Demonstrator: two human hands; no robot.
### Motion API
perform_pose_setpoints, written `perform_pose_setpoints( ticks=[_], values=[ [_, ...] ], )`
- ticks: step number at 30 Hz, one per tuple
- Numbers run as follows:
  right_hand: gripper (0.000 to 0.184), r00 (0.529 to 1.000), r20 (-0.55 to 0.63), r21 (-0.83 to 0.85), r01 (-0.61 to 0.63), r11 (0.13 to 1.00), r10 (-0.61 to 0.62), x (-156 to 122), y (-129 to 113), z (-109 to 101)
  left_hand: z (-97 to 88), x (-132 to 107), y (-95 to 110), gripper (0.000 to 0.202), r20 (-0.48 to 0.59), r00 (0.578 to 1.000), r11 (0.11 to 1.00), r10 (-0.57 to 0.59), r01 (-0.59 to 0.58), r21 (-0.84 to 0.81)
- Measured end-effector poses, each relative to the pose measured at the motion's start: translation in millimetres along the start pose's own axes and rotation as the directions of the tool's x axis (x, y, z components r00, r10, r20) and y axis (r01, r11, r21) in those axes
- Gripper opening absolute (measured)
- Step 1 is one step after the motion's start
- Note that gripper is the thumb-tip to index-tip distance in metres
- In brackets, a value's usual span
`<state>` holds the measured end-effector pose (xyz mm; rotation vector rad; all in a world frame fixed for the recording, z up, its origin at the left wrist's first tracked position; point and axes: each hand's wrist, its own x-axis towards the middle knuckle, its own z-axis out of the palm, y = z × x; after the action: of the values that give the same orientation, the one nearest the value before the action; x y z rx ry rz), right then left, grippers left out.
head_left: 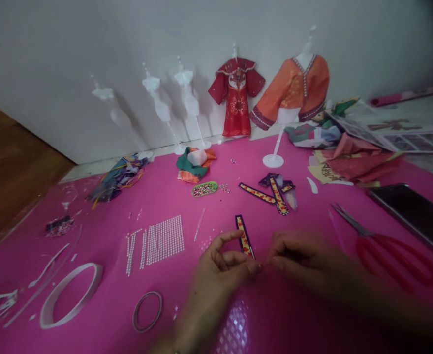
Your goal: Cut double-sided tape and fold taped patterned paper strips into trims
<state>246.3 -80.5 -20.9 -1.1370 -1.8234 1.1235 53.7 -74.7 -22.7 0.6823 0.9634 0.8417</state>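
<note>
My left hand (224, 260) is closed in a pinch at the lower end of a narrow fabric strip (241, 231), yellow and red with dark blue edging. Its index fingertip touches the strip's left edge. Just to the right, my right hand (305, 258) has its fingers pressed together; it is blurred, and whatever it pinches is too small to make out. Matching patterned strips (278, 196) lie beyond on dark fabric scraps. A sheet of stick-on pearl rows (165, 241) lies left of my left hand, and a green tray of tiny beads (204, 189) sits farther back.
Red-handled scissors (397, 250) and a black phone (416, 211) lie at right. Tape rolls (71, 295) are at left. Bare white mannequins (161, 98) and ones in a red dress (236, 98) and orange jacket (301, 88) stand along the back of the pink mat (106, 221).
</note>
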Motion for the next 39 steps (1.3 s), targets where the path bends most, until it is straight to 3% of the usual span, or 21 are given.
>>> perform_pose_setpoints(
  ticks=[4,15,17,22,25,28,31,33,37,39],
  values=[
    [0.008,0.996,-0.053,-0.030,0.066,0.997,-0.067,-1,-1,2,1.0,0,2,0.068,-0.006,1.000,1.000,-0.016,0.016,0.001],
    [0.014,0.984,-0.048,-0.148,0.163,0.975,-0.172,-2,-3,4,-3.5,2,-5,0.067,0.011,1.000,1.000,0.014,-0.015,0.025],
    [0.020,0.982,-0.073,-0.163,0.158,0.974,-0.172,-3,-2,5,-2.9,2,-5,0.067,-0.002,1.000,0.999,0.024,-0.023,0.036],
    [0.009,0.990,-0.095,-0.127,0.092,0.988,-0.105,-4,1,4,-2.9,3,-5,0.067,-0.008,1.000,0.999,0.013,-0.013,0.045],
    [0.013,0.989,-0.094,-0.171,0.098,0.980,-0.115,-3,-2,-1,-2.5,1,-3,0.064,-0.004,1.000,0.999,0.022,-0.022,0.039],
    [0.027,0.968,-0.107,-0.353,0.178,0.919,-0.228,-4,-8,-7,-0.6,-2,0,0.063,-0.011,0.999,0.999,0.040,-0.039,0.037],
    [0.025,0.934,-0.062,-0.561,0.260,0.786,-0.353,-5,-14,-8,1.5,-4,4,0.062,-0.023,0.996,0.996,0.085,-0.084,0.027],
    [0.018,0.949,-0.008,-0.613,0.244,0.751,-0.315,-7,-20,-6,2.3,-4,5,0.063,-0.034,0.992,0.993,0.118,-0.117,0.027],
    [0.028,0.983,0.102,-0.618,0.183,0.764,-0.153,-19,-33,-12,3.3,-3,8,0.068,-0.072,0.988,0.990,0.139,-0.137,0.044],
    [0.025,0.992,0.062,-0.671,0.121,0.732,-0.107,-34,-32,-25,4.2,-4,9,0.069,-0.072,0.988,0.991,0.134,-0.132,0.027]
  ],
)
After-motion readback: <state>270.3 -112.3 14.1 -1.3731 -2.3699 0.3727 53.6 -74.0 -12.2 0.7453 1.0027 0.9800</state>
